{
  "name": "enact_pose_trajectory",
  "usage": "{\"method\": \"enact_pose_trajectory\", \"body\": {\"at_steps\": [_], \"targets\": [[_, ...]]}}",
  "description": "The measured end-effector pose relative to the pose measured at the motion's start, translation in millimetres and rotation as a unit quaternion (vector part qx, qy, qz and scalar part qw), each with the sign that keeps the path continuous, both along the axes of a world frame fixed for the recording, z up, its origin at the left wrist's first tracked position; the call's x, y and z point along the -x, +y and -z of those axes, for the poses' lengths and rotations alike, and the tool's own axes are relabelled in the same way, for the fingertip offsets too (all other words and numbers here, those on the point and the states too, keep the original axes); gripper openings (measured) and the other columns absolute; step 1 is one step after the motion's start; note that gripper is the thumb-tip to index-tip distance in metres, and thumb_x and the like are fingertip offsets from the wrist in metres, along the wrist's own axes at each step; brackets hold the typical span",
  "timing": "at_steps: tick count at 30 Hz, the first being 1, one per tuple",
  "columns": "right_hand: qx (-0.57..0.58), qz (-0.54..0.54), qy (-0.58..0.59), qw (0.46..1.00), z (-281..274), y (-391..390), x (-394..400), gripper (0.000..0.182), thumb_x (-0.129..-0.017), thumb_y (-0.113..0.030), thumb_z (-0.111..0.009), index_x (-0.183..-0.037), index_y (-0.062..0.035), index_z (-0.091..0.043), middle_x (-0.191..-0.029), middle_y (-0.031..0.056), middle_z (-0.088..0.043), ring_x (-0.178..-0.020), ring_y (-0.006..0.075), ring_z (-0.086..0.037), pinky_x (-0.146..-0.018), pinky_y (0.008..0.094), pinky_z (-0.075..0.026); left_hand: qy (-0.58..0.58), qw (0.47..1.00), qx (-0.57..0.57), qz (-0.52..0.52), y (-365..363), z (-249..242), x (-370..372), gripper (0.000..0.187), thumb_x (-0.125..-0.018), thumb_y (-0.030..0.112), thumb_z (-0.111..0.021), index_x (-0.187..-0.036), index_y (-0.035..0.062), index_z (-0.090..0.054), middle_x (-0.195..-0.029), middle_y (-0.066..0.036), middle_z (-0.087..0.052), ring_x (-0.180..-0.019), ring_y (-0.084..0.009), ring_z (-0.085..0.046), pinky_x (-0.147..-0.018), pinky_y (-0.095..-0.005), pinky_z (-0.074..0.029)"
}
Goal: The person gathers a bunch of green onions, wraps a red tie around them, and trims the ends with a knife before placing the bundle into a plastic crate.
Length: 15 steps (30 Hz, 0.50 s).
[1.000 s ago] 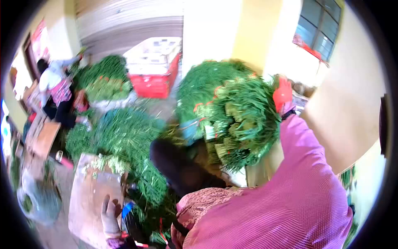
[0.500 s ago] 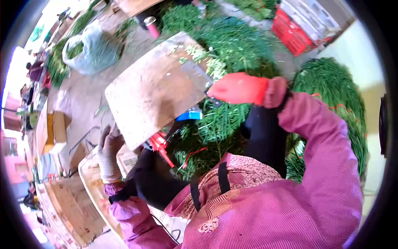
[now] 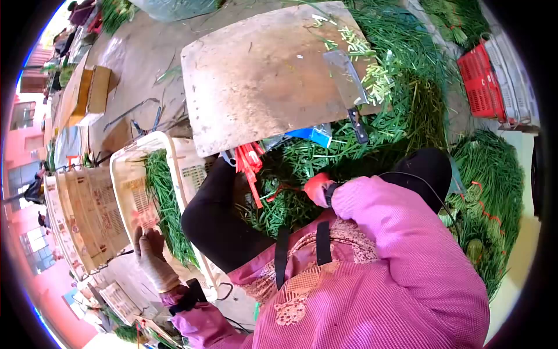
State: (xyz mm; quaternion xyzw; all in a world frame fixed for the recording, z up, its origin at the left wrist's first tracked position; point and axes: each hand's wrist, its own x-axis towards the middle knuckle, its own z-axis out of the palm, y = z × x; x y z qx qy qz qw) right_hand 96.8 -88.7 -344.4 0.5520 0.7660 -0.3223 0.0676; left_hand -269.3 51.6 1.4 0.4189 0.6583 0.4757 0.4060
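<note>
My left hand (image 3: pixel 153 260), in a pale glove, is over the near end of a white plastic crate (image 3: pixel 171 152) holding green stalks (image 3: pixel 165 200). Its fingers are apart and nothing shows in them. Low in front of my lap, my right hand (image 3: pixel 317 189) wears a red glove, its fingers mostly hidden. Close by are cut green stalks (image 3: pixel 290 208) and a thin red strip. A cleaver (image 3: pixel 347 75) lies on the wooden board (image 3: pixel 244 81), its black handle over the edge. Pale chopped pieces (image 3: pixel 378 81) lie at the board's right side.
Red strips (image 3: pixel 249 163) and a blue packet (image 3: pixel 314 136) sit under the board's near edge. Bundled greens (image 3: pixel 491 198) lie at right, below a red crate (image 3: pixel 479 81). Stacked crates (image 3: pixel 87 215) and a cardboard box (image 3: pixel 97 90) stand at left.
My right hand has left the cleaver's handle and drawn back toward my lap. My left hand has moved down along the crate. The view has shifted, showing more of the crate.
</note>
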Motion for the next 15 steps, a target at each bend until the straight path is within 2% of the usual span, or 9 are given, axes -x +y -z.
{"method": "enact_pose_trajectory", "body": {"at_steps": [3,5,7,8,9,11,12,13,15], "targets": [[0.111,0.016,0.038,0.993,-55,15,-27,0.018,-0.076,-0.025,-0.058,-0.067,-0.0100,-0.064,-0.060,0.0083,-0.062,-0.050,0.0241,-0.058,-0.043,0.0386,-0.041,0.002,0.999,-0.016,0.044,-22,2,-34,0.034,-0.094,0.024,-0.055,-0.118,0.0002,-0.056,-0.088,-0.009,-0.065,-0.078,-0.0159,-0.063,-0.073,-0.0284,-0.053],[0.222,0.047,0.080,0.971,-122,33,-56,0.021,-0.080,-0.027,-0.056,-0.075,-0.0085,-0.066,-0.063,0.0084,-0.064,-0.050,0.0207,-0.058,-0.044,0.0350,-0.042,-0.068,0.981,0.095,0.156,-39,11,-67,0.033,-0.094,0.024,-0.052,-0.114,-0.0021,-0.057,-0.081,-0.008,-0.064,-0.072,-0.0158,-0.061,-0.070,-0.0293,-0.051],[0.333,0.102,0.131,0.928,-207,49,-81,0.026,-0.084,-0.029,-0.053,-0.084,-0.0070,-0.067,-0.066,0.0086,-0.066,-0.049,0.0174,-0.058,-0.045,0.0314,-0.043,-0.037,0.900,0.184,0.394,-59,15,-102,0.029,-0.095,0.022,-0.051,-0.108,-0.0033,-0.059,-0.084,-0.008,-0.065,-0.078,-0.0152,-0.062,-0.077,-0.0283,-0.050],[0.361,0.135,0.161,0.908,-248,50,-89,0.029,-0.086,-0.030,-0.052,-0.088,-0.0063,-0.068,-0.067,0.0086,-0.067,-0.048,0.0157,-0.058,-0.045,0.0296,-0.044,-0.154,0.841,0.325,0.404,-73,20,-118,0.033,-0.097,0.023,-0.049,-0.113,-0.0049,-0.058,-0.090,-0.011,-0.066,-0.082,-0.0165,-0.064,-0.080,-0.0289,-0.051],[0.371,0.166,0.195,0.893,-290,47,-93,0.031,-0.089,-0.031,-0.050,-0.092,-0.0055,-0.069,-0.068,0.0087,-0.068,-0.048,0.0140,-0.058,-0.046,0.0278,-0.045,-0.179,0.767,0.375,0.489,-83,33,-132,0.038,-0.098,0.026,-0.048,-0.118,-0.0055,-0.055,-0.094,-0.012,-0.067,-0.084,-0.0177,-0.064,-0.081,-0.0310,-0.051],[0.285,0.176,0.324,0.885,-360,27,-89,0.035,-0.090,-0.033,-0.049,-0.097,-0.0043,-0.068,-0.064,0.0076,-0.066,-0.045,0.0122,-0.055,-0.047,0.0243,-0.044,-0.248,0.690,0.451,0.509,-99,44,-156,0.040,-0.098,0.026,-0.048,-0.125,-0.0040,-0.051,-0.106,-0.014,-0.065,-0.087,-0.0195,-0.064,-0.077,-0.0274,-0.052],[0.327,0.222,0.292,0.871,-387,25,-76,0.037,-0.090,-0.034,-0.049,-0.099,-0.0037,-0.068,-0.062,0.0076,-0.065,-0.046,0.0120,-0.054,-0.046,0.0232,-0.043,-0.238,0.699,0.412,0.534,-101,31,-166,0.038,-0.098,0.026,-0.049,-0.124,-0.0019,-0.052,-0.102,-0.011,-0.064,-0.087,-0.0171,-0.063,-0.074,-0.0241,-0.051],[0.370,0.264,0.255,0.854,-404,20,-62,0.039,-0.090,-0.036,-0.050,-0.102,-0.0031,-0.067,-0.061,0.0077,-0.063,-0.047,0.0118,-0.054,-0.046,0.0221,-0.042,-0.300,0.709,0.358,0.529,-100,39,-170,0.037,-0.097,0.024,-0.051,-0.125,0.0005,-0.049,-0.097,-0.008,-0.060,-0.081,-0.0149,-0.058,-0.071,-0.0233,-0.048],[0.378,0.249,0.244,0.858,-411,4,-44,0.039,-0.090,-0.034,-0.051,-0.108,-0.0025,-0.066,-0.061,0.0074,-0.064,-0.046,0.0112,-0.054,-0.046,0.0225,-0.042,-0.431,0.700,0.249,0.512,-99,54,-181,0.037,-0.094,0.020,-0.054,-0.127,0.0054,-0.044,-0.085,-0.002,-0.053,-0.069,-0.0106,-0.050,-0.066,-0.0216,-0.043]]}}
